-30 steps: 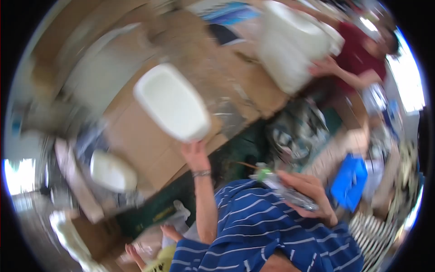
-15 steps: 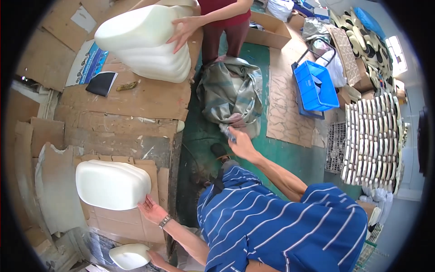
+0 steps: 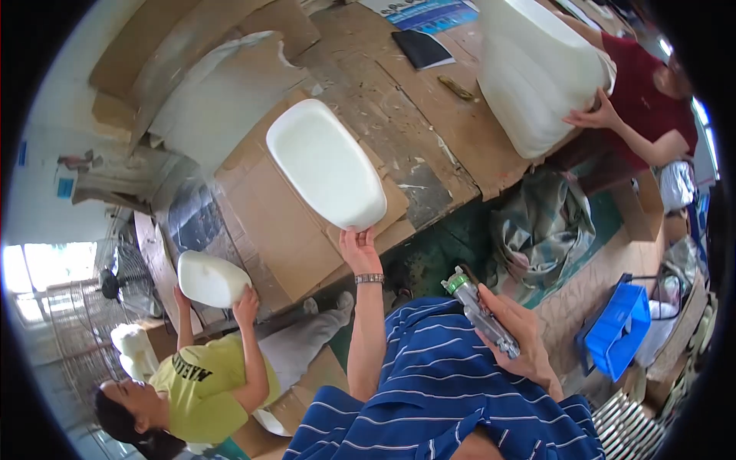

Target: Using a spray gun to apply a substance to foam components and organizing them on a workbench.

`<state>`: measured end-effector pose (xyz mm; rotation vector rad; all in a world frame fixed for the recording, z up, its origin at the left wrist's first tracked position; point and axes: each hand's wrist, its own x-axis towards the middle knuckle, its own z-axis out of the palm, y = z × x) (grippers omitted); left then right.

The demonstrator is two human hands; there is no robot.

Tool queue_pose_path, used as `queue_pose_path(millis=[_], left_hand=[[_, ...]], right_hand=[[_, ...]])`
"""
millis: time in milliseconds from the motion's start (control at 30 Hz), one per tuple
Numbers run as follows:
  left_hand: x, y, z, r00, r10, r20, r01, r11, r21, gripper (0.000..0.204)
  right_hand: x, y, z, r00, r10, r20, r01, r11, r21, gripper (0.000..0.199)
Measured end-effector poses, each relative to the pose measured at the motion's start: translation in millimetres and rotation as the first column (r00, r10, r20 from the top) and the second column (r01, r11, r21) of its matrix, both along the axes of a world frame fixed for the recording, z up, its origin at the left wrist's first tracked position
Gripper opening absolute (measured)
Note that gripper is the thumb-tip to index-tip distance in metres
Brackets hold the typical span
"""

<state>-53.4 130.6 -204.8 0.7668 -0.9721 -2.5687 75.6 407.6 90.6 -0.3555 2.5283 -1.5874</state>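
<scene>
A white moulded foam piece (image 3: 326, 165), long with rounded corners, lies on cardboard on the workbench. My left hand (image 3: 357, 247), with a metal watch band at the wrist, grips its near end by the fingers; the thumb is partly hidden. In front of my striped blue shirt, my right hand (image 3: 515, 330) is closed round a grey metal hand tool (image 3: 481, 314) with a green collar at its tip. The tool's exact kind is hard to make out. Its tip points up and left, apart from the foam.
At far right, a person in dark red holds a stack of white foam pieces (image 3: 537, 77). A person in yellow at left holds a smaller white piece (image 3: 213, 280). A crumpled cloth bundle (image 3: 544, 230) and a blue crate (image 3: 619, 330) stand right of the bench (image 3: 414, 180).
My view has swung left, bringing the person in yellow into sight. My right hand has drawn back from beside the cloth bundle to my front with the tool. My left hand stays at the foam piece.
</scene>
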Motion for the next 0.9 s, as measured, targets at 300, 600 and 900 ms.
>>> queue_pose_path(millis=[300, 600, 900], left_hand=[[1.9, 0.5, 5.1, 0.999, 0.044, 0.002, -0.044, 0.999, 0.015, 0.037], [0.3, 2.1, 4.2, 0.999, 0.043, 0.012, -0.043, 0.999, 0.017, 0.040], [1.1, 1.9, 1.7, 1.000, 0.030, -0.001, -0.030, 0.999, 0.033, 0.039]], right_hand=[[-21.9, -20.9, 15.7, 0.984, -0.014, -0.179, 0.025, 0.998, 0.054, 0.062], [-16.7, -9.7, 20.4, 0.984, 0.089, -0.151, -0.086, 0.996, 0.032, 0.064], [-3.7, 3.9, 15.7, 0.988, 0.082, -0.133, -0.077, 0.996, 0.044, 0.064]])
